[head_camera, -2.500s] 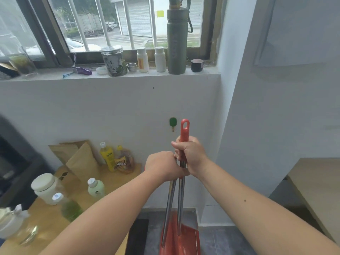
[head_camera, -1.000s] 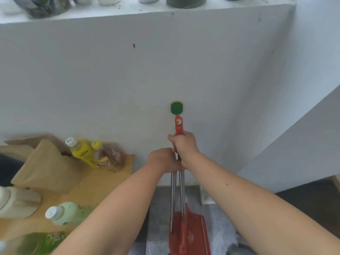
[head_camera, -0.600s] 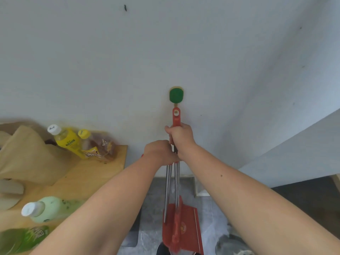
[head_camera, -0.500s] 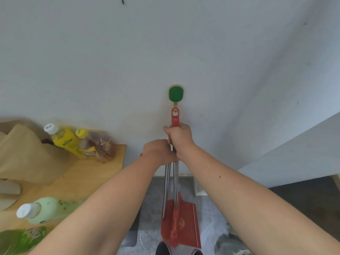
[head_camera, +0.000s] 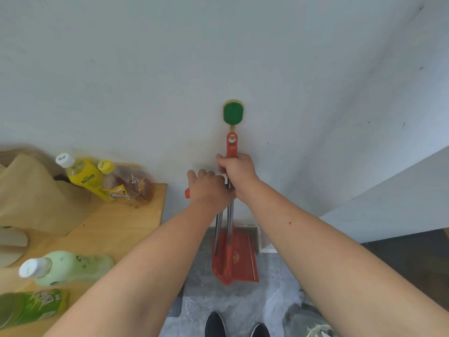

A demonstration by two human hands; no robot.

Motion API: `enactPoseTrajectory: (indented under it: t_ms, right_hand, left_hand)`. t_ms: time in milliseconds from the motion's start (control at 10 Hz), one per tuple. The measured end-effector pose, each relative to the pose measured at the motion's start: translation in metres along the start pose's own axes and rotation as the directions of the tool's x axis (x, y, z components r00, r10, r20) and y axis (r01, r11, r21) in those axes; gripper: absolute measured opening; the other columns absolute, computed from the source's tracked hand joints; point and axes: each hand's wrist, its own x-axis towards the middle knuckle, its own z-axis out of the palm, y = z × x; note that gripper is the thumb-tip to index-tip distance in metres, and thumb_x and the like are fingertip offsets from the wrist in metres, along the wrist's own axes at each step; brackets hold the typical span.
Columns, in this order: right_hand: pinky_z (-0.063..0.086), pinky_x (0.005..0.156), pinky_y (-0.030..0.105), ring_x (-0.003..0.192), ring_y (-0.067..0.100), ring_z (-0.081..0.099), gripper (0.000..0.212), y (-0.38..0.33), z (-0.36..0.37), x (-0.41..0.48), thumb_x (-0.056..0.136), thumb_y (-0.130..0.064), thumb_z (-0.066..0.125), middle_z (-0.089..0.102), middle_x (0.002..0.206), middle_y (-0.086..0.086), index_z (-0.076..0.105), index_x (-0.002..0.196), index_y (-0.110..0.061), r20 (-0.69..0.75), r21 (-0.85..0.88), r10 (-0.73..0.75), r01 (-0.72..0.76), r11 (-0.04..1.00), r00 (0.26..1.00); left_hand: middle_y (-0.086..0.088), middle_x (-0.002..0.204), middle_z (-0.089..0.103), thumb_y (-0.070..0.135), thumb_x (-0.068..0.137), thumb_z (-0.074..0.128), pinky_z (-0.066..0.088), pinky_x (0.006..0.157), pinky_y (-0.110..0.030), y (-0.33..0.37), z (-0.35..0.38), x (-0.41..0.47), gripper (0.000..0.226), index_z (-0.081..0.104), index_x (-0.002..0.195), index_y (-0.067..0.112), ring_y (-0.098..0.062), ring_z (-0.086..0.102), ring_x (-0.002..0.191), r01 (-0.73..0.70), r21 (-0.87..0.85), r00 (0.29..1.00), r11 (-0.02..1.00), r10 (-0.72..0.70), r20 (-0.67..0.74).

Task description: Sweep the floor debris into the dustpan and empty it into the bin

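A red dustpan (head_camera: 239, 257) hangs close to the white wall, its metal shaft running up to a red grip whose top hole sits on a green wall hook (head_camera: 233, 113). My right hand (head_camera: 237, 171) is closed round that red grip (head_camera: 231, 145). A second metal shaft, the broom's, runs beside it; my left hand (head_camera: 207, 187) is closed round its red handle end (head_camera: 187, 192), with the fingertips lifting a little. The broom's head is hidden behind the pan. A bin with a clear liner (head_camera: 309, 321) shows at the bottom right.
A wooden table (head_camera: 116, 229) stands at the left with several drink bottles (head_camera: 80, 175), a snack bag and brown paper bags (head_camera: 31, 193). A white ledge (head_camera: 393, 203) juts out at the right. My shoes (head_camera: 237, 325) are on the grey floor below.
The view tilted down from the window sill to the wall and floor. The red grip's hole now sits on the green hook. My left fingers have loosened slightly.
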Motion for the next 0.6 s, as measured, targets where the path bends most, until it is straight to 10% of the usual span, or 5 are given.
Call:
enactPoseTrajectory:
  t_ms: [600]
  right_hand:
    - [0.047, 0.085, 0.032, 0.085, 0.013, 0.062, 0.008, -0.019, -0.043, -0.044, 0.085, -0.013, 0.073, 0.072, 0.104, 0.02, 0.075, 0.093, -0.011, 0.053, 0.075, -0.069, 0.065, 0.995, 0.996]
  left_hand:
    - [-0.002, 0.15, 0.046, 0.061, 0.089, 0.05, 0.026, 0.115, -0.049, -0.016, -0.016, -0.044, 0.064, 0.05, 0.143, 0.026, -0.03, 0.026, 0.149, -0.024, -0.245, 0.992, 0.969, -0.008, -0.128]
